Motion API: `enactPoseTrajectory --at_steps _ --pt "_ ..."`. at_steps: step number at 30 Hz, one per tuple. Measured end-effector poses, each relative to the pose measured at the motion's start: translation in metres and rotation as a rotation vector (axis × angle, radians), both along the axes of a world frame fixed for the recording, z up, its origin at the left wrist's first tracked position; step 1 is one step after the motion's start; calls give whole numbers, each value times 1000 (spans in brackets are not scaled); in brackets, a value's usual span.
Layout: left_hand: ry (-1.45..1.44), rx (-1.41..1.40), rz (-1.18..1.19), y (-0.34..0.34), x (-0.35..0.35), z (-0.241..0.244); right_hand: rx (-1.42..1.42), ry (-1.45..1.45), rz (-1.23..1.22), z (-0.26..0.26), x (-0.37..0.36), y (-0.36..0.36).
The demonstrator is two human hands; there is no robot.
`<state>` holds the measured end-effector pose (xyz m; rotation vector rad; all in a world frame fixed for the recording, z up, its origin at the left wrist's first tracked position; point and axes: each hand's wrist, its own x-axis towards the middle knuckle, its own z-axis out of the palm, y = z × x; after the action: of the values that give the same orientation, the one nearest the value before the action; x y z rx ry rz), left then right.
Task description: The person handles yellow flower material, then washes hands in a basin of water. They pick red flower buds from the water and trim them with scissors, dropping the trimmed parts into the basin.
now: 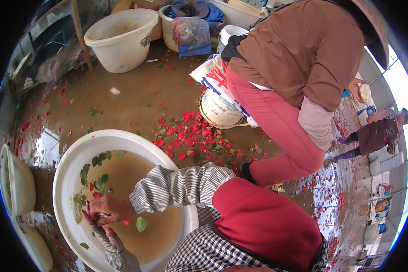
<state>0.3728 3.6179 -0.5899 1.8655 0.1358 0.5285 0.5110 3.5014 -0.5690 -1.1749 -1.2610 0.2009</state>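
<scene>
A large white plastic tub [78, 146] of cloudy brown water [156, 238] stands in front of me. Over it my right hand [112, 206] bends its fingers around something small and pale, too hidden to name. Close below, my left hand [103, 234], in a striped fingerless cover, reaches up to touch the right fingers; whether it grips anything is hidden. Green leaves [100, 182] and a few red petals [97, 195] lie in the water beyond the right hand. One single leaf [141, 224] floats near my right wrist.
Red petals and leaves [193, 134] are heaped on the wet brown floor. Close at right bends a person in a brown jacket [292, 51], beside a white bucket [219, 108]. More tubs [122, 44] stand at the back and left [20, 180]. Another person [377, 136] stands far right.
</scene>
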Motion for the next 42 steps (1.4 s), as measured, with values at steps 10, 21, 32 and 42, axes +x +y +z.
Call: enactPoseTrajectory --at_steps 10,21,32,42 --pt "-79 74 81 -7 3 2 -13 50 95 6 4 -3" --pt "-52 -5 100 1 -2 -5 -46 139 -71 1 3 2" --pt "-36 -138 105 13 5 -16 -3 54 93 7 3 -1" --pt "15 -468 88 13 14 -12 -75 71 187 14 -5 -10"
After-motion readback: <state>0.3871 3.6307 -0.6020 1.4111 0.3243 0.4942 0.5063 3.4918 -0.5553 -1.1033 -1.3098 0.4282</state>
